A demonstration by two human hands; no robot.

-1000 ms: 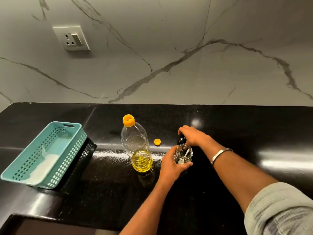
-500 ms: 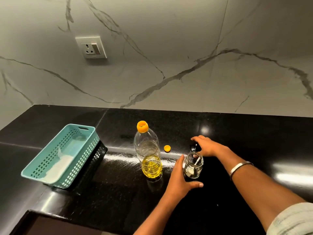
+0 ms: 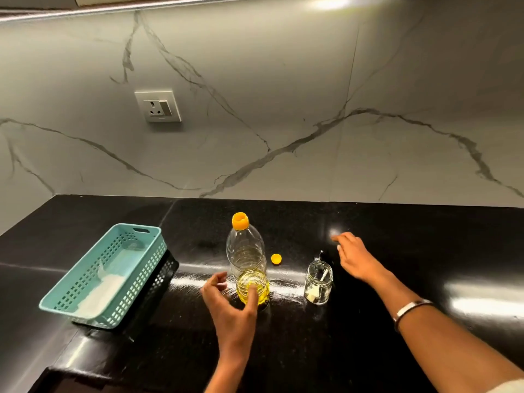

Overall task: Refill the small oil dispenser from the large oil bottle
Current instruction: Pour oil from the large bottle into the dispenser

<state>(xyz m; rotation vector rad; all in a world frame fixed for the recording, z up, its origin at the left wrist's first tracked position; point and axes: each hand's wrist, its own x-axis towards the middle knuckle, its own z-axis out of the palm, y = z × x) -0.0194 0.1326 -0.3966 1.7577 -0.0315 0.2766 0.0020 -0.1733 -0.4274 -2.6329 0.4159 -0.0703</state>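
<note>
The large clear oil bottle stands upright mid-counter, a little yellow oil at its bottom and its orange neck uncapped. Its orange cap lies just to its right. The small glass dispenser jar stands open further right, with a white piece inside. A dark lid part lies right behind the jar. My left hand is at the bottle's base, thumb in front of the oil, fingers spread on the left side, not closed round it. Beyond the jar, my right hand hovers with fingers straight, holding nothing.
A teal plastic basket holding something white sits on a black basket at the left. A wall socket is on the marble backsplash. The black counter's front edge runs lower left, with a step down there.
My left hand let go of the jar and moved left to the bottle's base. My right hand left the dark lid behind the jar and drew back to the right. The view tilted up.
</note>
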